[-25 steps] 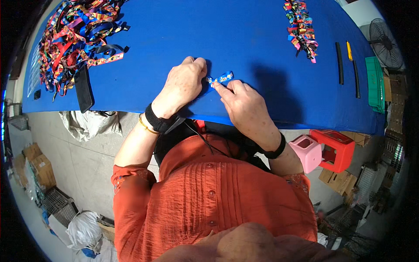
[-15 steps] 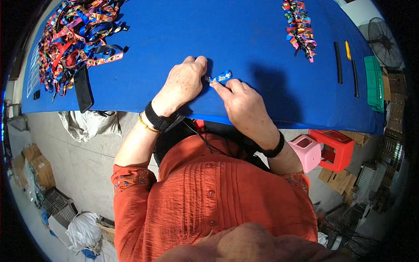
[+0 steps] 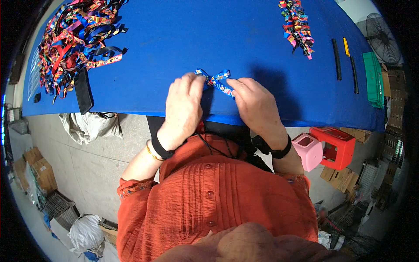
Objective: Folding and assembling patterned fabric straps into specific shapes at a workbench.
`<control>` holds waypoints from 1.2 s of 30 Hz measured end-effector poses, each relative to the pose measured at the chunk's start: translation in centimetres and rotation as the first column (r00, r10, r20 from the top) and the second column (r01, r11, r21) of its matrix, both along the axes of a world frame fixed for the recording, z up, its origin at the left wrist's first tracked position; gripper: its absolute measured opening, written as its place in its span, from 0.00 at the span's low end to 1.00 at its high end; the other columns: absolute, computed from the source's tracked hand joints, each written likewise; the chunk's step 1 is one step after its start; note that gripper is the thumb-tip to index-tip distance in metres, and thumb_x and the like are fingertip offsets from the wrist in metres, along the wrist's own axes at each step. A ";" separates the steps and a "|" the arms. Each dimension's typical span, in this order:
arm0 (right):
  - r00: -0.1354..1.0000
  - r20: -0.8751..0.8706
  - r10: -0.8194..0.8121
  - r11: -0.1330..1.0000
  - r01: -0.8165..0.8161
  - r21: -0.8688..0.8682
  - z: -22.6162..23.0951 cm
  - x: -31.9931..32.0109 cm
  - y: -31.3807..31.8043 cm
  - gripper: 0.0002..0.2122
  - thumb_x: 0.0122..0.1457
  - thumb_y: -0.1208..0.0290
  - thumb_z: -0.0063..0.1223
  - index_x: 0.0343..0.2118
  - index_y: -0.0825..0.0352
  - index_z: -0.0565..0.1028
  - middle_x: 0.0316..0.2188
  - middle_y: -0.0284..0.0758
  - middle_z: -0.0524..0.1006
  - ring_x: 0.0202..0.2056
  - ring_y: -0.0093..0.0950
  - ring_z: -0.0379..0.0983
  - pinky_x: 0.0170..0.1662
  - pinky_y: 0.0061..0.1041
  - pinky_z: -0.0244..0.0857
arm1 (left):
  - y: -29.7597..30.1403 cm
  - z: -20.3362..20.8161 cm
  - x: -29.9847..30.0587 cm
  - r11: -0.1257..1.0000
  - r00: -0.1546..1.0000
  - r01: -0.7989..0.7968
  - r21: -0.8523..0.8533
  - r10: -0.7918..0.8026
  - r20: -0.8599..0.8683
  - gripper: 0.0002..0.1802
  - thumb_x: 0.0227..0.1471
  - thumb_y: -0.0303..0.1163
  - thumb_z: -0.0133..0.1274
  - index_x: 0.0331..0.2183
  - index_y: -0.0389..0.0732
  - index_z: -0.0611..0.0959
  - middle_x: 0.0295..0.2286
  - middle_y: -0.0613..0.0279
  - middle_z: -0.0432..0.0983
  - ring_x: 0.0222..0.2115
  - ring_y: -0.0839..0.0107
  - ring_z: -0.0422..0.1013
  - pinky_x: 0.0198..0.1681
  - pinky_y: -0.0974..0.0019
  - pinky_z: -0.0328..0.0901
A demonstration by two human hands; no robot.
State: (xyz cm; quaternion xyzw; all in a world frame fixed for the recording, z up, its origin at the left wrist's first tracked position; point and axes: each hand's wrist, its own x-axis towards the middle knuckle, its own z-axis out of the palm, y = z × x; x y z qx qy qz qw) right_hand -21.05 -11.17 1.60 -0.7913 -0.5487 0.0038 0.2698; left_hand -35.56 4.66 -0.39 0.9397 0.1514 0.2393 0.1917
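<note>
A short blue printed ribbon [image 3: 223,74], looped and crossed like a bow, lies at the near side of the blue table between my hands. My left hand [image 3: 185,102] pinches it at its left side, thumb and fingers together. On the other side, my right hand [image 3: 258,105] has its fingertips closed on the ribbon's right end. Part of the ribbon is hidden under my fingers.
A heap of colourful printed ribbons [image 3: 72,43] covers the table's left end, with a black flat strip [image 3: 83,91] beside it. Bundled ribbon pieces [image 3: 298,28] lie far right. Black rods [image 3: 336,59], a yellow cutter [image 3: 346,46] and a green basket [image 3: 373,80] are farther right.
My left hand has drawn back toward me and turned, fingers now forward. My right hand has shifted slightly right. The ribbon now shows more of its length, with two loops crossing.
</note>
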 end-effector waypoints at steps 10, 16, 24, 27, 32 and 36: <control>0.999 -0.042 0.028 0.999 -0.027 0.025 -0.5 0.1 -2.4 0.10 0.59 0.77 0.52 0.44 0.65 0.78 0.38 0.38 0.77 0.41 0.41 0.75 0.45 0.39 0.70 | -2.5 -2.6 0.2 0.988 0.995 0.074 0.134 -0.064 -0.078 0.32 0.47 0.21 0.52 0.57 0.34 0.74 0.50 0.45 0.72 0.46 0.52 0.70 0.50 0.52 0.66; 0.997 0.032 0.063 0.998 -0.062 -0.030 -1.3 0.0 -2.8 0.12 0.57 0.77 0.52 0.44 0.66 0.79 0.42 0.39 0.75 0.44 0.41 0.74 0.48 0.39 0.68 | -2.5 -2.9 0.2 0.973 0.988 0.098 0.210 -0.070 -0.135 0.31 0.51 0.26 0.51 0.57 0.30 0.73 0.50 0.45 0.72 0.47 0.54 0.69 0.49 0.55 0.63; 0.996 0.061 0.061 0.997 -0.059 -0.039 -1.3 -0.3 -2.7 0.12 0.57 0.76 0.51 0.44 0.67 0.79 0.42 0.39 0.74 0.44 0.40 0.73 0.48 0.39 0.69 | -2.6 -3.3 0.1 0.970 0.989 0.103 0.218 -0.076 -0.127 0.32 0.51 0.26 0.51 0.58 0.29 0.72 0.53 0.44 0.70 0.49 0.53 0.69 0.50 0.55 0.63; 0.996 0.066 0.059 0.998 -0.058 -0.027 -1.3 -0.3 -2.6 0.12 0.58 0.76 0.52 0.44 0.67 0.79 0.41 0.38 0.75 0.43 0.39 0.73 0.47 0.38 0.69 | -2.6 -3.5 0.1 0.969 0.991 0.094 0.230 -0.069 -0.111 0.32 0.51 0.26 0.51 0.59 0.29 0.72 0.53 0.43 0.70 0.49 0.53 0.69 0.50 0.54 0.63; 0.996 0.042 0.074 0.996 -0.072 -0.046 -0.2 0.7 -2.3 0.08 0.58 0.75 0.53 0.40 0.66 0.79 0.38 0.37 0.76 0.40 0.39 0.75 0.44 0.36 0.70 | -2.5 -3.6 0.2 0.959 0.990 0.106 0.262 -0.079 -0.113 0.31 0.51 0.26 0.50 0.58 0.27 0.72 0.53 0.42 0.71 0.49 0.53 0.69 0.50 0.54 0.63; 0.991 0.008 0.131 0.989 -0.131 0.067 0.5 2.4 0.2 0.05 0.60 0.72 0.53 0.37 0.65 0.79 0.34 0.39 0.78 0.37 0.41 0.77 0.40 0.38 0.71 | -2.5 -3.6 0.1 0.955 0.992 0.103 0.277 -0.077 -0.103 0.31 0.51 0.27 0.50 0.57 0.26 0.73 0.52 0.42 0.71 0.49 0.53 0.69 0.50 0.54 0.63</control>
